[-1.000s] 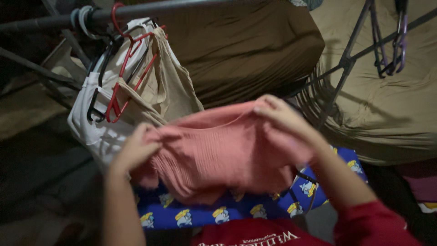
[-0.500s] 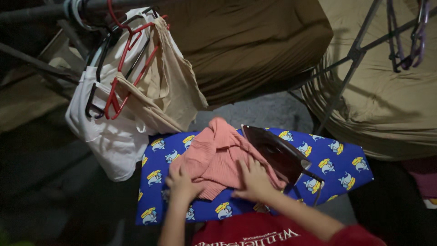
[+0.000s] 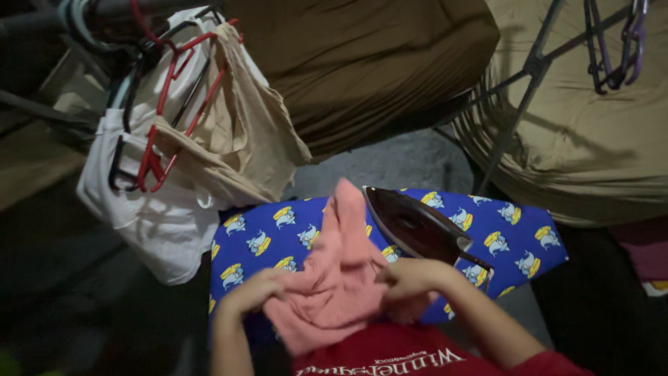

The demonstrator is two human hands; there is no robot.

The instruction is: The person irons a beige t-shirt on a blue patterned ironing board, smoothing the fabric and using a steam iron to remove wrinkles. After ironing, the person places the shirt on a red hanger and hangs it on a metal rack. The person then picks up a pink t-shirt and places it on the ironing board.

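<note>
A soft, ribbed-looking pink garment [image 3: 339, 278] lies bunched on the ironing board [image 3: 278, 233], whose cover is a smooth bright blue cloth printed with small yellow-and-white figures. The garment runs up the board in a narrow crumpled strip and spreads into a wider, rumpled heap at the near edge, where it hangs over toward the person's red shirt [image 3: 390, 355]. The left hand [image 3: 259, 289] grips the cloth at its left edge, fingers curled into the folds. The right hand [image 3: 410, 278] is closed on the fabric at its right side, thumb tucked under a fold. The two hands sit apart with the bunched cloth between them.

Just beside the right hand an iron [image 3: 417, 226] stands tipped on its heel, its dark, glossy, pointed soleplate facing up and toward the garment. To the left, thin limp beige and white clothes [image 3: 209, 153] droop from red and dark wire-thin hangers [image 3: 156, 118]. Behind the board hang a heavy brown cloth [image 3: 369, 69] and a matt olive sheet [image 3: 591, 139], draped over a grey metal rack [image 3: 529, 76].
</note>
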